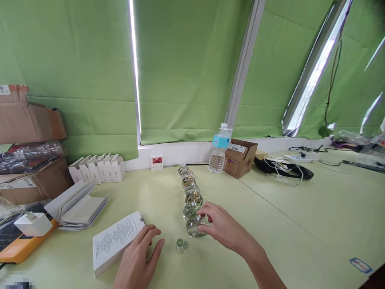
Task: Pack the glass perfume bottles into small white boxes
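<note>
A row of several small clear glass bottles point(190, 188) runs away from me down the middle of the pale green table point(300, 224). My right hand point(224, 228) curls its fingers round the nearest glass bottle point(194, 226) in that row. My left hand point(138, 257) lies flat on the table with fingers stretched out, its fingertips touching the corner of a white printed box point(116, 241). A small silver cap point(179, 245) stands between my two hands.
A stack of flat white folded boxes point(78, 206) and several upright white boxes point(98, 167) sit at the left. Cardboard cartons point(27, 120) and an orange device point(21, 247) lie further left. A water bottle point(219, 149), a brown carton point(240, 157) and cables point(285, 170) stand at the back.
</note>
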Available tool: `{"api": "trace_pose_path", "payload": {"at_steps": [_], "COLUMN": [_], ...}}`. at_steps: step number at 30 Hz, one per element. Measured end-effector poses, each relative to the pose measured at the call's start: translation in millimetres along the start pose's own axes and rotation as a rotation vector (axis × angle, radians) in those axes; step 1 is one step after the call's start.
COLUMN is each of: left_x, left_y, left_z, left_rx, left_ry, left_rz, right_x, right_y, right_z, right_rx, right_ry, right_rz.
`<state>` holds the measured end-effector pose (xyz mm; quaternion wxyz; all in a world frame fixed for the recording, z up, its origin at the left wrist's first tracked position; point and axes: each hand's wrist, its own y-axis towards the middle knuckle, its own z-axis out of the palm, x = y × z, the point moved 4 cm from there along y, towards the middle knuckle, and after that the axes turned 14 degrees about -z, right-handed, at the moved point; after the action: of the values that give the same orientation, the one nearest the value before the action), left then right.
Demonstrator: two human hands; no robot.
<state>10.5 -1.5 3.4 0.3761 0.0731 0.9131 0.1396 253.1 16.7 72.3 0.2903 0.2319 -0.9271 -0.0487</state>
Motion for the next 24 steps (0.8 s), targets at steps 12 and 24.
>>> {"api": "trace_pose_path", "payload": {"at_steps": [12,24], "left_x": [-1.5,1.1], "left_y": [-0.8,-2.6], "left_z": [-3.5,-1.1], "left_rx": [0.009,-0.039], "left_ry": [0.012,-0.013], "left_rz": [0.038,0.065], "right_x": [46.6,43.4], "right_y": [-12.5,-23.5], "right_z": [31.1,52.1], "right_rx": [-0.022,-0.078], "right_ry": [0.028,-0.234], "right_rz": [-0.109,-0.259]}}
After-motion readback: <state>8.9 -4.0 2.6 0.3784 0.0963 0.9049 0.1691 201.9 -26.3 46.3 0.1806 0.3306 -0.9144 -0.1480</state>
